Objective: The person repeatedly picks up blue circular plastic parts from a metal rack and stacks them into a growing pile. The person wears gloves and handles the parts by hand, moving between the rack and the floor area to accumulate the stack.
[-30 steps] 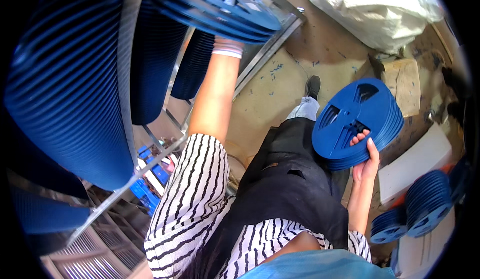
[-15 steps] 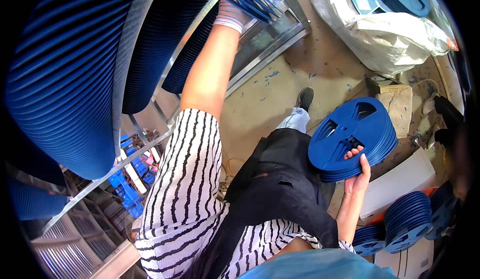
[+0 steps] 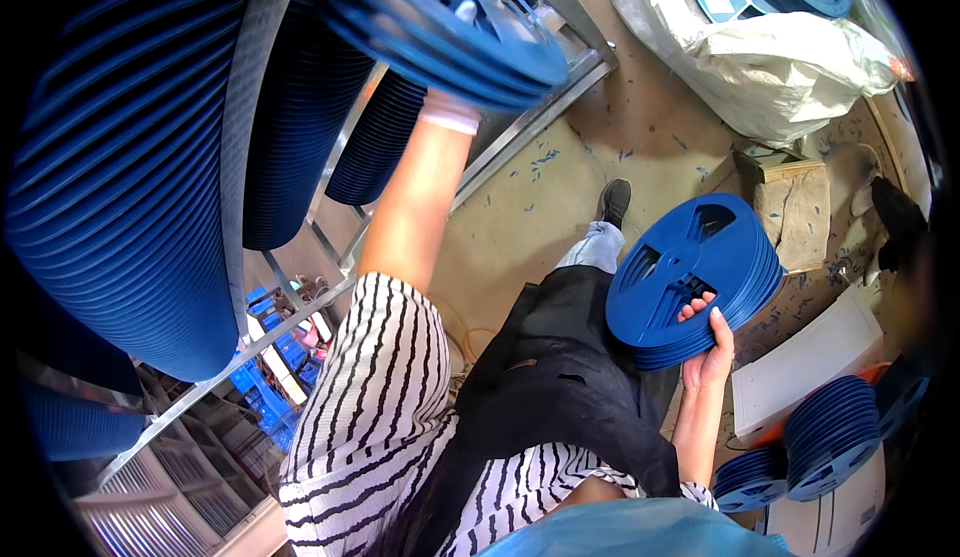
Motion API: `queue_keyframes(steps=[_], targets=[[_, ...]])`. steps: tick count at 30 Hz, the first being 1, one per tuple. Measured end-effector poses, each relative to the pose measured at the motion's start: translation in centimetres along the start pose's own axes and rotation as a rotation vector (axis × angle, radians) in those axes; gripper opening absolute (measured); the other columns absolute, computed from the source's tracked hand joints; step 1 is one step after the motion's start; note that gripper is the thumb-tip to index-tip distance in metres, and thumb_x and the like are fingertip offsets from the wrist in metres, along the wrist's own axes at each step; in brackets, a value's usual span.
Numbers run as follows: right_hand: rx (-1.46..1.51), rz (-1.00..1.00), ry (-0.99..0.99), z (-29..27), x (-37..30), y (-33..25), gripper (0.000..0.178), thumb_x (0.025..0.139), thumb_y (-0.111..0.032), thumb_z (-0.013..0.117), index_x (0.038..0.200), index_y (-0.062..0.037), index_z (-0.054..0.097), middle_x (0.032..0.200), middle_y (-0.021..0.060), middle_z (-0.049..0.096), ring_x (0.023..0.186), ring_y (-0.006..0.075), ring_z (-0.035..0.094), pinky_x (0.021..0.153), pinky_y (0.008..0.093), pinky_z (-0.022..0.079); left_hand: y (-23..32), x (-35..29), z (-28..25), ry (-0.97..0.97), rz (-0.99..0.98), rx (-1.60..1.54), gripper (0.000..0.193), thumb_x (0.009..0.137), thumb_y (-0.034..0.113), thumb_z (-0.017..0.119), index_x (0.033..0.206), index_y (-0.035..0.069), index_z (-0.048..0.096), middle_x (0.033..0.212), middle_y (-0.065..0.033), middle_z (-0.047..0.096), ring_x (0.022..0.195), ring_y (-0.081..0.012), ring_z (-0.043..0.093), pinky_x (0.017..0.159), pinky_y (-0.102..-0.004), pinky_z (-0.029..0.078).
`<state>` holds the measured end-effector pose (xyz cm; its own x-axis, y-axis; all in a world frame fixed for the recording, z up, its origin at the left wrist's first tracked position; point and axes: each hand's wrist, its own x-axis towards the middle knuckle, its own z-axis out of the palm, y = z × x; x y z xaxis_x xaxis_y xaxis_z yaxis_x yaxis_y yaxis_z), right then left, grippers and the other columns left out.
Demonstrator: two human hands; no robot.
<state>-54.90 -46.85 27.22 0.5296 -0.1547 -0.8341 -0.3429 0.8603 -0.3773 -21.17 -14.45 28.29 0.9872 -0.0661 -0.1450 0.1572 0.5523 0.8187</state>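
A worker's right hand (image 3: 710, 351) grips a slanted stack of blue reels (image 3: 690, 277), well right of the metal rack (image 3: 233, 187); the gloved left hand (image 3: 452, 107), nearer that rack, holds motion-blurred reels (image 3: 400, 42) beside it, fingers largely hidden, ribbed blue columns (image 3: 130, 227) within the frame.

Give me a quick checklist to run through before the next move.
1. Right hand gripping the stack of round blue plastic reels: ok, fingers reach into a cutout.
2. Reels in that stack lying face to face: ok.
3. Left hand secure on the blurred blue plastic reels: cannot tell, the hand is mostly hidden.
4. Those reels apart from the grey metal rack: cannot tell, they overlap in view.
5. Tan concrete-like floor free of litter: not ok, small blue scraps lie near the dark shoe.
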Motion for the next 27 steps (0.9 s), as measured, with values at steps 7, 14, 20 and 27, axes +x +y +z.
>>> queue_keyframes(steps=[7, 14, 20, 27], targets=[[-0.036, 0.012, -0.026, 0.3, 0.3, -0.3, 0.035, 0.084, -0.014, 0.063, 0.113, 0.0041, 0.056, 0.094, 0.0157, 0.066, 0.086, 0.0252, 0.066, 0.082, 0.0385, 0.055, 1.0, -4.0, -1.9, 0.055, -0.109, -0.177, 0.030, 0.095, 0.034, 0.052, 0.113, 0.011, 0.059, 0.112, -0.0111, 0.063, 0.109, -0.0244, 0.057, 0.098, -0.0418, 0.047], [-0.055, -0.017, -0.051, -0.5, 1.0, -0.3, 0.036, 0.086, -0.016, 0.063, 0.116, 0.0031, 0.056, 0.098, 0.0154, 0.066, 0.089, 0.0250, 0.066, 0.084, 0.0381, 0.054, 1.6, -1.3, -1.7, -0.013, -0.141, -0.148, 0.032, 0.097, 0.035, 0.047, 0.114, 0.009, 0.057, 0.114, -0.0106, 0.062, 0.111, -0.0238, 0.056, 0.099, -0.0417, 0.047], [-0.055, -0.026, -0.040, -1.1, 1.2, -0.1, 0.036, 0.086, -0.016, 0.063, 0.116, 0.0031, 0.056, 0.098, 0.0155, 0.066, 0.089, 0.0249, 0.066, 0.084, 0.0384, 0.055, 1.4, 0.1, -1.1, -0.063, -0.171, -0.108, 0.035, 0.099, 0.036, 0.044, 0.115, 0.007, 0.056, 0.116, -0.0102, 0.061, 0.112, -0.0233, 0.056, 0.099, -0.0416, 0.046], [0.002, 0.001, -0.006, -1.3, 1.5, 0.8, 0.038, 0.082, -0.015, 0.067, 0.113, 0.0029, 0.056, 0.092, 0.0151, 0.066, 0.083, 0.0246, 0.066, 0.079, 0.0375, 0.055, 1.0, 2.5, -1.9, -0.124, 0.124, 0.678, 0.036, 0.100, 0.035, 0.042, 0.122, 0.008, 0.050, 0.123, -0.0095, 0.056, 0.116, -0.0231, 0.051, 0.103, -0.0402, 0.041]])
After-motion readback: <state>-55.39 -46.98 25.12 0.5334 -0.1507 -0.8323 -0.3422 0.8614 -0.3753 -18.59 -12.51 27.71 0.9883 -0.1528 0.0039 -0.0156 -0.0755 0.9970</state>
